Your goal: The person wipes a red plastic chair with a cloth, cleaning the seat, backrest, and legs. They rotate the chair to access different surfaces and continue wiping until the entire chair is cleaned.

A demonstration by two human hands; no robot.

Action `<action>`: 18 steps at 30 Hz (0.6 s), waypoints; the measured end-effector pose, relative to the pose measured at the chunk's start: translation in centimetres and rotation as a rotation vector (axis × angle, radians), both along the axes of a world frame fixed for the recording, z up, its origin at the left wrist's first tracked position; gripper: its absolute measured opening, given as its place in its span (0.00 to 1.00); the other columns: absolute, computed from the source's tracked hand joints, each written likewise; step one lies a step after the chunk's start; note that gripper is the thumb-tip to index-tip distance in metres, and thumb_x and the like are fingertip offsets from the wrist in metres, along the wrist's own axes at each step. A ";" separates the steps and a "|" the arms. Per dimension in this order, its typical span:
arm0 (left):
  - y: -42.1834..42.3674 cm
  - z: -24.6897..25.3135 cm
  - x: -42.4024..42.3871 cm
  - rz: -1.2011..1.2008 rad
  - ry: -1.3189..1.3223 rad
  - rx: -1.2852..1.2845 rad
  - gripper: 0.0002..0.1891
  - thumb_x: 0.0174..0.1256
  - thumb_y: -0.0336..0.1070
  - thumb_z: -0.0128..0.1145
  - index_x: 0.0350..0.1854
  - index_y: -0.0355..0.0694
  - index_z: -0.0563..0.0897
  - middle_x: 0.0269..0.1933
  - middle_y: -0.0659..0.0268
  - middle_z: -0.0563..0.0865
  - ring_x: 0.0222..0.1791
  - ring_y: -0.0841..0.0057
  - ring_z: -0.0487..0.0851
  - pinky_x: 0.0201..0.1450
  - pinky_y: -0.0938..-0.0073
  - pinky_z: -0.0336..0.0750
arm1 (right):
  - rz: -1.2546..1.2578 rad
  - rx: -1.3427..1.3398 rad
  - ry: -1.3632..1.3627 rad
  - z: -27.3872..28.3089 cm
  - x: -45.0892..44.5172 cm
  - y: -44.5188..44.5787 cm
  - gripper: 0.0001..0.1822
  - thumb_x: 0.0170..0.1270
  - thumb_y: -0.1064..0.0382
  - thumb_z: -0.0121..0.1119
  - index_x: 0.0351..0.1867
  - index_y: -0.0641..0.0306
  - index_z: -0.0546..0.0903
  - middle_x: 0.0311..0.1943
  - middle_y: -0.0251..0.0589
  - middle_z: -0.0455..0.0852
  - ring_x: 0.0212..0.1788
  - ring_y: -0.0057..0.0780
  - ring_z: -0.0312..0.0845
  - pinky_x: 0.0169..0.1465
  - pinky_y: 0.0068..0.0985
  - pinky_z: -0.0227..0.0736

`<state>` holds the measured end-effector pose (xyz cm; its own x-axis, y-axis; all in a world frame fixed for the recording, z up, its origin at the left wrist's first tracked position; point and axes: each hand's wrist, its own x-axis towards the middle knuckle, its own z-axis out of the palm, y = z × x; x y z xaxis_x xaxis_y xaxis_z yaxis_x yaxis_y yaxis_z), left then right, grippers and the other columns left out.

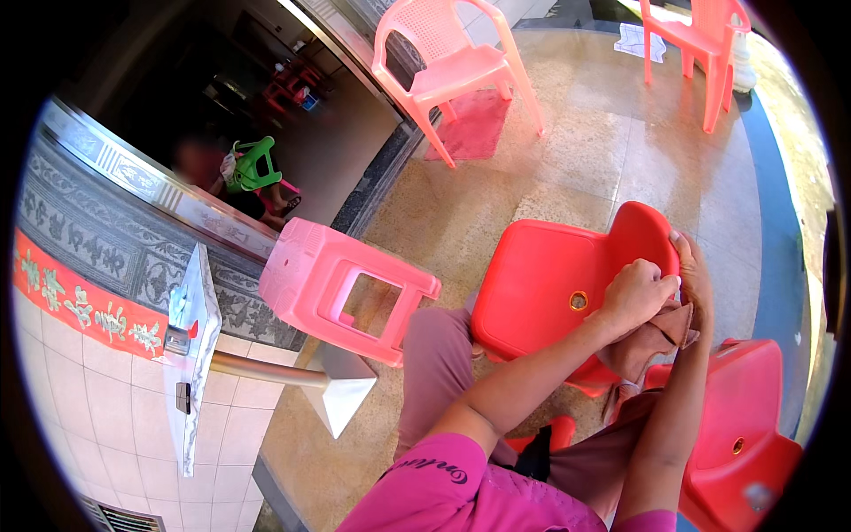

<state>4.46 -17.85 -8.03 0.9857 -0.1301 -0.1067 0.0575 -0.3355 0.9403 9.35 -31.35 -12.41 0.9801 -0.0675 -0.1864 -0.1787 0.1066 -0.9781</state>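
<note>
A red plastic chair [542,279] with a low backrest stands between my knees, a gold-rimmed round hole in its seat. My left hand [638,292] is closed at the inner side of the backrest, its fist near the top edge; whether it grips something small is hidden. Behind the backrest, my right hand [693,266] holds the rim with its fingertips over the edge. A brown cloth [648,342] hangs below my hands, between the wrists, and touches the chair's back.
A second red chair [744,399] is at my right. To the left are a pink plastic stool [359,286] and a marble-topped table [199,372]. Pink armchairs [459,70] stand farther off, one by a red mat [475,126]. Inside the doorway a person sits near a green stool [256,166].
</note>
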 end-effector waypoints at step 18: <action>-0.2 0.8 0.9 -0.076 0.016 0.167 0.21 0.55 0.46 0.54 0.17 0.30 0.79 0.16 0.55 0.79 0.20 0.68 0.79 0.26 0.63 0.70 | 0.031 -0.010 -0.040 -0.2 0.3 -0.3 0.27 0.60 0.45 0.58 0.50 0.67 0.78 0.41 0.41 0.82 0.43 0.28 0.75 0.50 0.25 0.68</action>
<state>5.36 -18.03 -7.18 0.9717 -0.1832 -0.1491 0.0410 -0.4907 0.8704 9.63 -31.67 -12.61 0.9884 -0.0389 -0.1467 -0.1426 0.0923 -0.9855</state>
